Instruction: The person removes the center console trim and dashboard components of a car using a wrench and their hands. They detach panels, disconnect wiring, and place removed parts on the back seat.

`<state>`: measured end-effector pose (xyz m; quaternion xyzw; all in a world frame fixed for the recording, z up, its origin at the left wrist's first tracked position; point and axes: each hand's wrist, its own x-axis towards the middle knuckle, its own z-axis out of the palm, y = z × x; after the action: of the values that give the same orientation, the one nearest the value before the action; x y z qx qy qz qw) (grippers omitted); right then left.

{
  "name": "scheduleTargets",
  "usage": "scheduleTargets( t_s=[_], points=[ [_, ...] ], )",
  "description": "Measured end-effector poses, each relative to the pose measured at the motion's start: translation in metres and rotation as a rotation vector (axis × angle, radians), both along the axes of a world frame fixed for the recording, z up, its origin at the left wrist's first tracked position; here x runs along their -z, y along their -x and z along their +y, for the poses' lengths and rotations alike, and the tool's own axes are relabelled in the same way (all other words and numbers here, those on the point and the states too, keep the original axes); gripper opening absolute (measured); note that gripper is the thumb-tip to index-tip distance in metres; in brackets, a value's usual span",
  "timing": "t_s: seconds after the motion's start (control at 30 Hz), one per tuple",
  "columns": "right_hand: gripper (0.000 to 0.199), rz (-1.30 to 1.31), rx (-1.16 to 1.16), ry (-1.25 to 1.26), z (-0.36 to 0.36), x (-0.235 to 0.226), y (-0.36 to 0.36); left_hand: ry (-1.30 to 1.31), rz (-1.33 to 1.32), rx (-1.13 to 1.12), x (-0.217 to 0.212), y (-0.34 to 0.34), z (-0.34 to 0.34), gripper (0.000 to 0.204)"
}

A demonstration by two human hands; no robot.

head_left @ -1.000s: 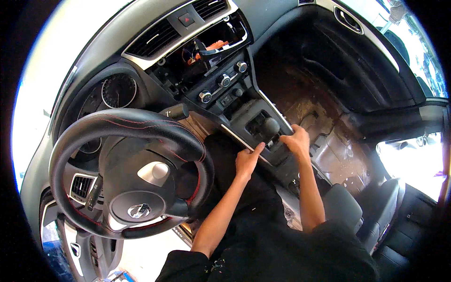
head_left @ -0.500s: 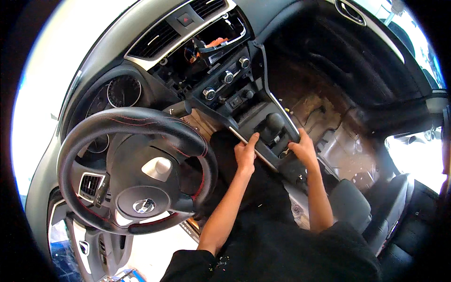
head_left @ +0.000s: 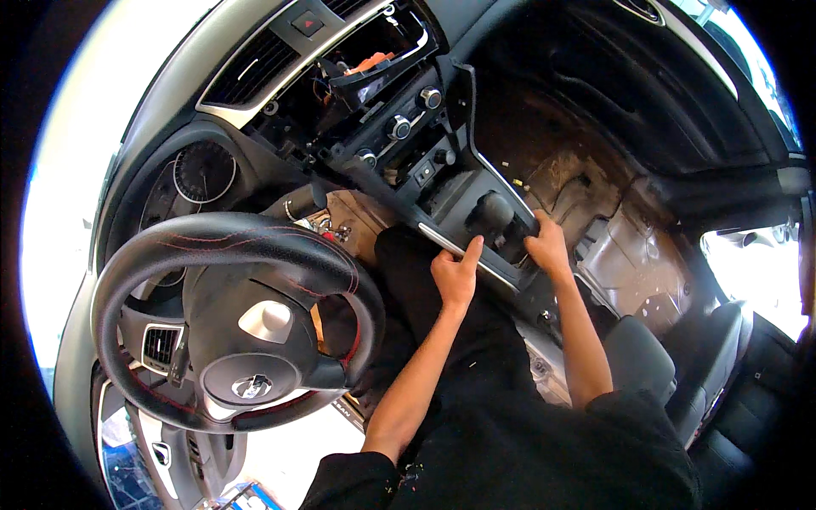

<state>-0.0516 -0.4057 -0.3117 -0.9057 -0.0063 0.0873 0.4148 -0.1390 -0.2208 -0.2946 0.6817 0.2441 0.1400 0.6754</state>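
Seated in the driver's place of a partly stripped car, a person in a black top leans toward the middle of the cabin, both bare forearms reaching up from the lower edge. Nearest on the left is the black steering wheel (head_left: 234,327), stitched in red, which the arms pass to the right of. The left hand (head_left: 455,276) is loosely curled, its thumb raised against the silver-edged near side of the gear-shift surround panel (head_left: 476,225). The right hand (head_left: 548,248) closes its fingers over the panel's far side, just beside the shift knob (head_left: 491,211); a grip on both flanks suits a wide, stiff trim piece that must be steadied evenly. Whether the panel is seated or lifted free cannot be told from this angle.

The panel is dark plastic with a bright strip along its near rim, and it sits low in the centre of the car, below the heater dials (head_left: 399,127). The dark, rounded knob stands up through it. Beyond, the centre stack (head_left: 357,76) gapes open, with orange connectors and loose wiring showing where a unit has been taken out. To the right, the passenger footwell (head_left: 586,183) is bare metal and stained padding, with no carpet. The instrument cluster (head_left: 202,174) sits behind the wheel.
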Motion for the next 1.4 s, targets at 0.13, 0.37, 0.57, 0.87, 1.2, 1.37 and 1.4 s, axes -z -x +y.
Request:
scheduleTargets(
  t_s=[0.13, 0.37, 0.57, 0.87, 1.2, 1.37, 1.4],
  points=[
    [0.05, 0.016, 0.024, 0.13, 0.008, 0.0, 0.004, -0.042, 0.011, 0.035, 0.002, -0.004, 0.006, 0.039],
    [0.048, -0.12, 0.088, 0.056, 0.007, -0.025, 0.013, 0.148, -0.054, 0.021, 0.005, 0.002, 0.01, 0.039],
    [0.047, -0.166, 0.117, 0.025, 0.013, -0.062, 0.019, 0.251, 0.042, 0.074, 0.004, 0.004, 0.021, 0.038],
    [0.046, -0.131, 0.153, 0.136, 0.015, -0.104, 0.022, 0.383, -0.03, 0.075, -0.012, 0.011, 0.018, 0.028],
    [0.046, -0.145, 0.084, 0.264, 0.018, -0.162, 0.029, 0.729, -0.063, -0.037, -0.05, 0.009, -0.002, 0.019],
    [0.047, -0.07, 0.108, 0.225, 0.024, -0.174, 0.056, 0.728, -0.07, -0.062, -0.046, 0.027, 0.003, 0.018],
    [0.048, -0.081, 0.113, 0.237, 0.027, -0.179, 0.061, 0.731, -0.075, -0.072, -0.05, 0.031, 0.004, 0.018]
  ],
)
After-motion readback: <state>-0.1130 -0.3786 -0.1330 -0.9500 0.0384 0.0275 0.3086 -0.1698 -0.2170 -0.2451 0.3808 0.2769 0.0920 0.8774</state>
